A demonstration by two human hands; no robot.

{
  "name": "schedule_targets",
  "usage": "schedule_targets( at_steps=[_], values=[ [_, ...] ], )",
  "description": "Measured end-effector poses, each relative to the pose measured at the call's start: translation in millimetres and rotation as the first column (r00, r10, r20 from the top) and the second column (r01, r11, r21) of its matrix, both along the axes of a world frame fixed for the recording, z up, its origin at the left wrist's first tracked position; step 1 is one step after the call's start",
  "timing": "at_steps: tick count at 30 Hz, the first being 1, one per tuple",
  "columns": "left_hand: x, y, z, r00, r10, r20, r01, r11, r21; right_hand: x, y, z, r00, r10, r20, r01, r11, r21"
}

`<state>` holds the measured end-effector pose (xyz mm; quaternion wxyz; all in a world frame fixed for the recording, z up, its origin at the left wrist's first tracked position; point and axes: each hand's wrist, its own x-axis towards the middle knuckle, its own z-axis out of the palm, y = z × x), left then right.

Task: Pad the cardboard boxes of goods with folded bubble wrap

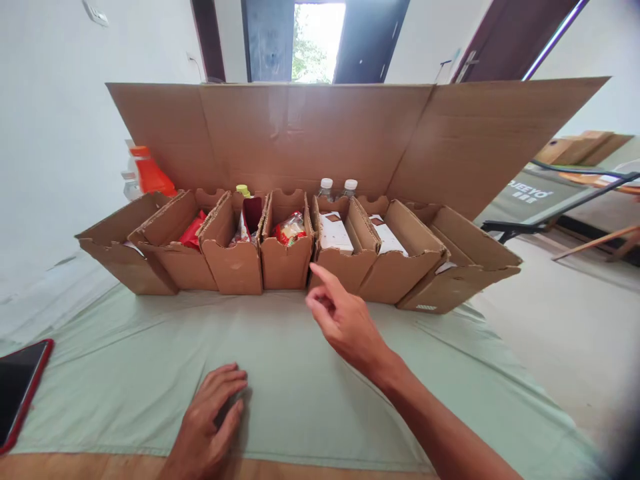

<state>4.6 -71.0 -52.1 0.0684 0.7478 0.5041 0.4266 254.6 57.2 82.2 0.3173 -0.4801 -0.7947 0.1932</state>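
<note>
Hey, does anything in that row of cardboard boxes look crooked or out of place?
Yes. The rightmost box leans outward to the right, and the leftmost box splays left. The middle boxes stand upright. Nothing looks spilled.

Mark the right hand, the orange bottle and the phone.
right hand (345, 323): head view, back of the hand.
orange bottle (150, 175): head view, its body.
phone (17, 383): head view, dark screen.

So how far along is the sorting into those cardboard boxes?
Several brown cardboard compartments already hold packets and white-capped bottles. The right hand points, holding nothing, at a middle box; the left hand lies flat on the green cloth. The orange-capped bottle stands outside.
</note>
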Motion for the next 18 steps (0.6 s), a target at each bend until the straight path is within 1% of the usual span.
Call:
schedule_targets(
  at_steps=[3,5,7,9,11,14,16,18],
  values=[
    [-2.0,-3.6,-7.6,0.999,0.028,0.035,-0.029,0.999,0.04,-44.9,39.5,20.5,0.968,-0.061,0.242,0.074,0.996,-0.045],
    [0.2,-0.8,-7.6,0.998,0.013,0.065,-0.017,0.998,0.057,-65.8,62.0,26.7,0.937,-0.12,0.327,0.139,0.99,-0.033],
    [1.2,2.0,-6.4,0.995,-0.003,0.097,-0.004,0.997,0.072,-78.2,73.4,28.9,0.914,-0.177,0.365,0.192,0.981,-0.003],
    [0.5,3.2,-5.6,0.991,-0.004,0.134,-0.007,0.997,0.079,-83.6,69.5,28.6,0.894,-0.224,0.389,0.229,0.973,0.034],
    [-1.0,2.5,-5.4,0.986,0.016,0.169,-0.03,0.997,0.077,-83.5,48.8,26.3,0.883,-0.25,0.397,0.243,0.968,0.067],
    [-3.8,-1.2,-5.2,0.975,0.06,0.212,-0.072,0.996,0.049,-70.1,-8.4,18.9,0.881,-0.255,0.398,0.236,0.967,0.096],
    [-6.5,-5.0,-5.2,0.967,0.088,0.241,-0.094,0.995,0.013,-46.8,-55.6,11.0,0.901,-0.227,0.371,0.199,0.973,0.113],
    [-9.4,-8.9,-5.0,0.958,0.121,0.259,-0.116,0.993,-0.035,-9.8,-101.2,0.9,0.969,-0.133,0.209,0.088,0.973,0.214]
  ],
)
